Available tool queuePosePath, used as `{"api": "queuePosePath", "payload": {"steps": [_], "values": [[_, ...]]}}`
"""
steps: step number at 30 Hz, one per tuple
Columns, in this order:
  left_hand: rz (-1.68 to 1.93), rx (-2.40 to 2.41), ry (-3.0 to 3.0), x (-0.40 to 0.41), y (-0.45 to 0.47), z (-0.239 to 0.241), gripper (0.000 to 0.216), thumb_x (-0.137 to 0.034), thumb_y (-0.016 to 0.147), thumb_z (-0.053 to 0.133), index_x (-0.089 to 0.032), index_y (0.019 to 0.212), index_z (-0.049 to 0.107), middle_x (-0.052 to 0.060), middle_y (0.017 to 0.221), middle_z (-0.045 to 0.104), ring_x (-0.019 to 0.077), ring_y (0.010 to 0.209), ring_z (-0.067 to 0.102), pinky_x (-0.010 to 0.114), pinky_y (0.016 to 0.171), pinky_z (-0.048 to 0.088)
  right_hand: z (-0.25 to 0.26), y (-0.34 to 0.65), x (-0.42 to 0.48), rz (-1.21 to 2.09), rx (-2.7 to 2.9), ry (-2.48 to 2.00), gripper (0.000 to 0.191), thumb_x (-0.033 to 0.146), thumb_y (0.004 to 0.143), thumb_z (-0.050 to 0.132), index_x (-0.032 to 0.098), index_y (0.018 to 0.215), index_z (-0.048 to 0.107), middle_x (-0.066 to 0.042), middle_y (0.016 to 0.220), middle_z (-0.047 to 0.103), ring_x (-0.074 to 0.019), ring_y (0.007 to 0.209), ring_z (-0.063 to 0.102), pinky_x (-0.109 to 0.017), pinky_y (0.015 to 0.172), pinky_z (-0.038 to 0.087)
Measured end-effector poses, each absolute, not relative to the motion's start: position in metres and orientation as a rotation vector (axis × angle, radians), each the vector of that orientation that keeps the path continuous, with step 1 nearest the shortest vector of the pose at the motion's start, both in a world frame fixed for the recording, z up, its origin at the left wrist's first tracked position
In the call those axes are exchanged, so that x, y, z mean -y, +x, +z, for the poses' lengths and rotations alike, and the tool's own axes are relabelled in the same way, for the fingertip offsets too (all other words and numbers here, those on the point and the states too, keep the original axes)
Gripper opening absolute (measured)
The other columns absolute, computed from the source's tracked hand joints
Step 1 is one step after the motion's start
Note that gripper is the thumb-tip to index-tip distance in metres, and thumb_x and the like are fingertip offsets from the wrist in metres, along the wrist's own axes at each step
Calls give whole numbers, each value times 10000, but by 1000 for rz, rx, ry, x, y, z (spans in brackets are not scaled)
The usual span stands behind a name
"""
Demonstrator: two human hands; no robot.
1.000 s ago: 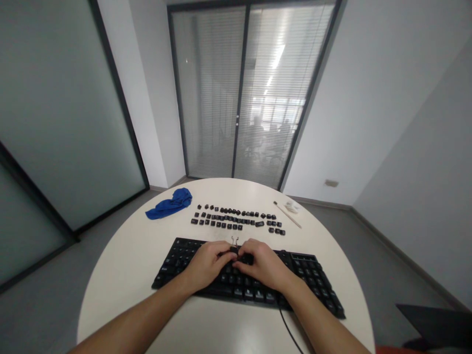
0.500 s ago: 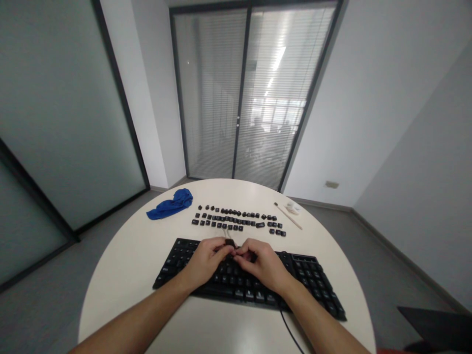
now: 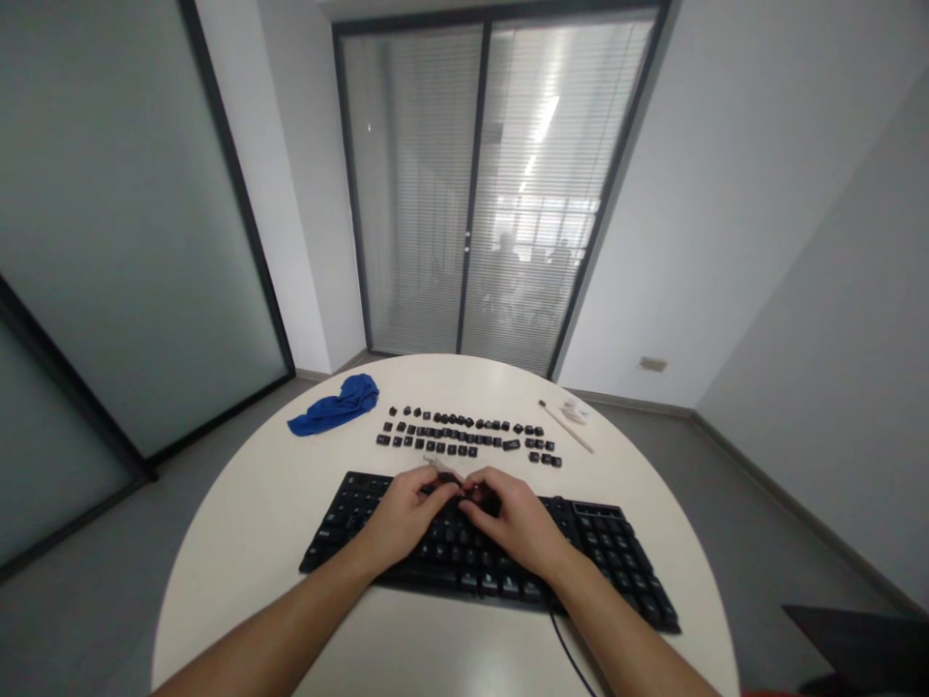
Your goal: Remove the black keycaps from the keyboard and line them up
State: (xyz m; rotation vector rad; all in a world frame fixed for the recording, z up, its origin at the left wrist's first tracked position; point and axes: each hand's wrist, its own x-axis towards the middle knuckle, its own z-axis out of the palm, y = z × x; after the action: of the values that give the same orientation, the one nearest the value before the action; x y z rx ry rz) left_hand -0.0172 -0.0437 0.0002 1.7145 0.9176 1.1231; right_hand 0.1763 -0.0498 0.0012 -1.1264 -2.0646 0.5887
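A black keyboard lies across the table in front of me. My left hand is over its middle with thumb and fingers closed on a small dark piece. Pale thin wires stick out beyond it, so it looks like a keycap puller. My right hand meets the left at the fingertips, its thumb and fingers bent together. Whatever sits between the right fingertips is too small and dark to make out. Several loose black keycaps stand in rows behind the keyboard.
A crumpled blue cloth lies at the back left of the round white table. Toward the back right are a thin brush and a small whitish item. The keyboard's cable runs off the near edge.
The dark piece between my fingertips has tilted and sunk lower, and its wires now lean to the left. Both hands stay in nearly the same place over the keyboard.
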Motion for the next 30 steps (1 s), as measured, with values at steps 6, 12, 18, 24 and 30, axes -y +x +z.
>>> {"api": "queuePosePath", "payload": {"steps": [6,12,18,24,30], "values": [[1129,-990,1716,43,-16,1,168,-278,862,590,-163,903,705,60,927,727,213,893,664,305,820,512,3,177,51,539,2076,-1100,177,210,858,624,245,1028,658,-1,887,669,-158,832,618,-278,786,472],[1017,-1053,1769,44,-14,2,197,-285,875,570,-146,850,708,58,836,730,216,822,666,320,782,519,4,175,49,570,2014,-1016,119,229,874,606,226,980,661,-30,932,676,-174,890,626,-298,825,491],[1045,-946,1838,47,-13,11,189,-192,879,537,-174,933,717,50,967,725,204,945,648,329,919,473,0,179,44,699,1910,-1018,114,248,820,656,212,926,678,-39,939,674,-174,888,633,-299,804,529],[1023,-972,1802,47,-13,8,180,-204,891,517,-156,927,687,54,933,715,199,906,653,314,854,498,-5,184,38,827,1775,-1051,160,276,832,611,200,959,672,-50,1000,666,-165,899,642,-293,801,548],[994,-985,1765,46,-12,5,173,-226,891,526,-149,929,675,61,944,708,197,903,655,320,862,500,-18,198,23,640,1665,-1311,209,247,797,619,180,985,679,-79,1009,702,-194,826,676,-343,789,553]]}}
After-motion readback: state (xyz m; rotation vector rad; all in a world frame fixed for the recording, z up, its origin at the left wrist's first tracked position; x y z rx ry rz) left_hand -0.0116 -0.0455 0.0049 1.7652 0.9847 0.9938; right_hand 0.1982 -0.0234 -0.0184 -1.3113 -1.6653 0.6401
